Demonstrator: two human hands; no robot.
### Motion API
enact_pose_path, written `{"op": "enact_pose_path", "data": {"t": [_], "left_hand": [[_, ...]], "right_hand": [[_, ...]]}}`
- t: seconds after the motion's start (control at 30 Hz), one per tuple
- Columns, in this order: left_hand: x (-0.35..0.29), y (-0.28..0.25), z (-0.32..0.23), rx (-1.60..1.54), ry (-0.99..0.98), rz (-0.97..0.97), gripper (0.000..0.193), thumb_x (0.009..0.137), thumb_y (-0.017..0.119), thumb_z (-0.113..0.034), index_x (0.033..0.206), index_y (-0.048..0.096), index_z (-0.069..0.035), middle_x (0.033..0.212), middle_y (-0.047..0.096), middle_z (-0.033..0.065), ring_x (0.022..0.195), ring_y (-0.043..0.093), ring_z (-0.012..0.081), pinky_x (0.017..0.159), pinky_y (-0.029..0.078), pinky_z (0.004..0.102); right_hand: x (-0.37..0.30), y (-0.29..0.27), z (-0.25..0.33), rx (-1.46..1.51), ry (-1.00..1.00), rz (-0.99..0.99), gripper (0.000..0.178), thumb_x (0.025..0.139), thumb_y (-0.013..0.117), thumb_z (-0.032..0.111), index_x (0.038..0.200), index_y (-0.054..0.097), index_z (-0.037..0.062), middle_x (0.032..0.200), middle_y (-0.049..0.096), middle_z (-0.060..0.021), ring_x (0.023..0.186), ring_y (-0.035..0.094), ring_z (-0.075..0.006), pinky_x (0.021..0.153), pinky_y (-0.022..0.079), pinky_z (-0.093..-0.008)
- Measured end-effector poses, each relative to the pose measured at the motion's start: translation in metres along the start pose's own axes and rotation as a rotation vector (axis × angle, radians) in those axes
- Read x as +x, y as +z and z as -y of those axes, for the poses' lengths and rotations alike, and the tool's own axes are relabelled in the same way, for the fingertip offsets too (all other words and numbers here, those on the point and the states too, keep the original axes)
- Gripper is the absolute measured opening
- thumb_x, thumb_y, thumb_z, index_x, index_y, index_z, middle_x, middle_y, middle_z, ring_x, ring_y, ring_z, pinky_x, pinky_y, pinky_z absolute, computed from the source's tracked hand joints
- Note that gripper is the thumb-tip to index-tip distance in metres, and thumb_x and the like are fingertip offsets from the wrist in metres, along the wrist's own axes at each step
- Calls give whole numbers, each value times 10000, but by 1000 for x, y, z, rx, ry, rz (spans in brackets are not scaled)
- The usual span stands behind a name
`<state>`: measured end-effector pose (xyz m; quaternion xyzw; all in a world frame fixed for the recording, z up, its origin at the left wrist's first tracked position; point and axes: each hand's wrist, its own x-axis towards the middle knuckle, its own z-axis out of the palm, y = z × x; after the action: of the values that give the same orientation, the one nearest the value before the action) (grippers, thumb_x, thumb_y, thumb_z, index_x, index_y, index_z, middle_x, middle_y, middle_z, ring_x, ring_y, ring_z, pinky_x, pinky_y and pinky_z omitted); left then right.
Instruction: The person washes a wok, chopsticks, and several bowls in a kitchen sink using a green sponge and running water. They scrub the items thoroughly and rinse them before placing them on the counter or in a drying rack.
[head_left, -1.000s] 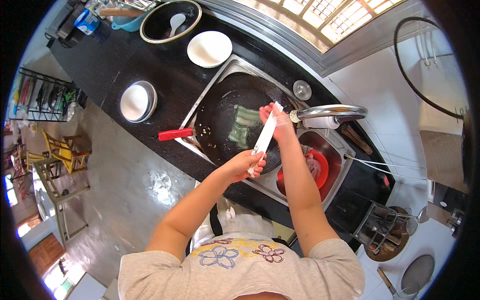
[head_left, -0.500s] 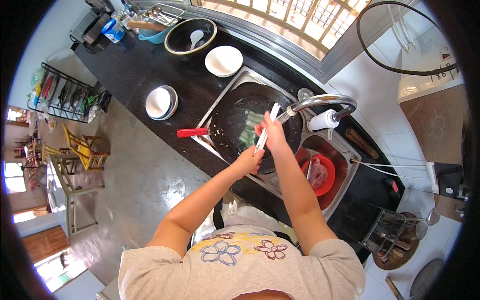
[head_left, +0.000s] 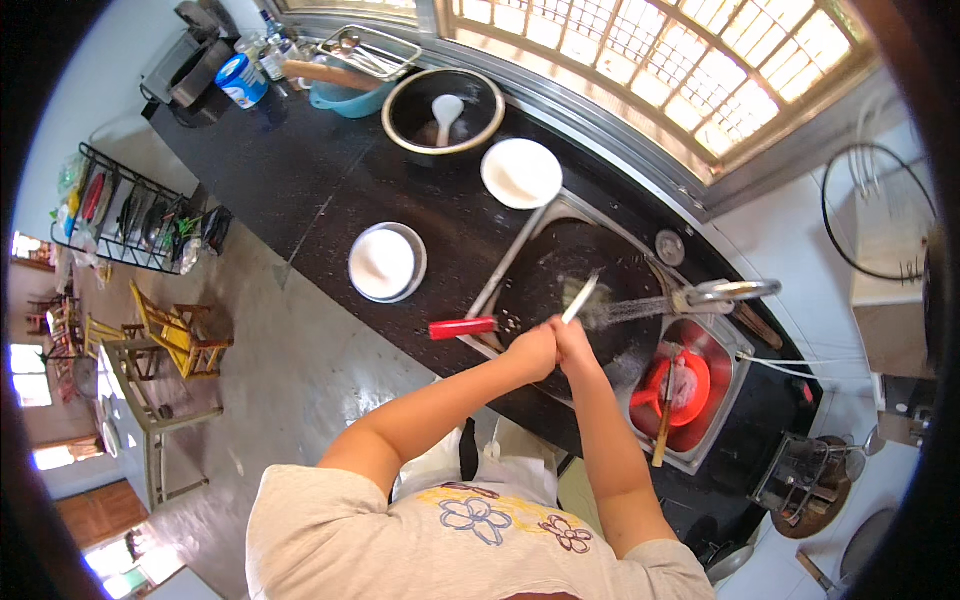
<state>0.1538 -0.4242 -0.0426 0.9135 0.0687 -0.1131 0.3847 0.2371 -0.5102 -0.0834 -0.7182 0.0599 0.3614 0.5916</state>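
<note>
Left hand (head_left: 535, 352) and right hand (head_left: 574, 344) together, both clamped on white sticks (head_left: 581, 298), far ends over the wok (head_left: 541, 262) near the water stream (head_left: 640, 311); close grip probably stops them splaying. Wok sits in sink (head_left: 509, 261), likely so splash drains. Blue tub (head_left: 242, 82) on tabletop (head_left: 300, 170): label too small to read

1. From where I stand, a beige fabric T-shirt (head_left: 400, 555) with short, plain sleeves (head_left: 318, 492).
2. Across its front, a blue-outlined flower (head_left: 475, 520) beside a maroon-outlined flower (head_left: 567, 534), with yellow markings (head_left: 437, 495) nearby.
3. Bare forearms, bare hands (head_left: 534, 352).
4. Past the shirt, whitish cloth (head_left: 515, 445) and a narrow black strip (head_left: 468, 452).
</note>
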Motion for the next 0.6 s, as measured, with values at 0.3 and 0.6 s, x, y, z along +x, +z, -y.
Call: {"op": "enact_pose_path", "data": {"t": [0.3,0.6], "left_hand": [[-9,-37,16,100,27,239,289,766,588,-104,1006,591,57,887,659,216,784,669,330,686,539,371],[-27,-105,62,-862,-54,-279,169,923,434,-109,1042,507,-14,743,579,154,583,572,223,467,430,362]], "right_hand": [[-33,42,-1,214,-34,-152,109,812,523,121,819,477,22,721,529,-53,603,501,-140,531,414,-285],[-30,128,80,92,-208,130,180,870,589,163,964,508,33,814,578,-55,720,555,-146,666,452,-281]]}}
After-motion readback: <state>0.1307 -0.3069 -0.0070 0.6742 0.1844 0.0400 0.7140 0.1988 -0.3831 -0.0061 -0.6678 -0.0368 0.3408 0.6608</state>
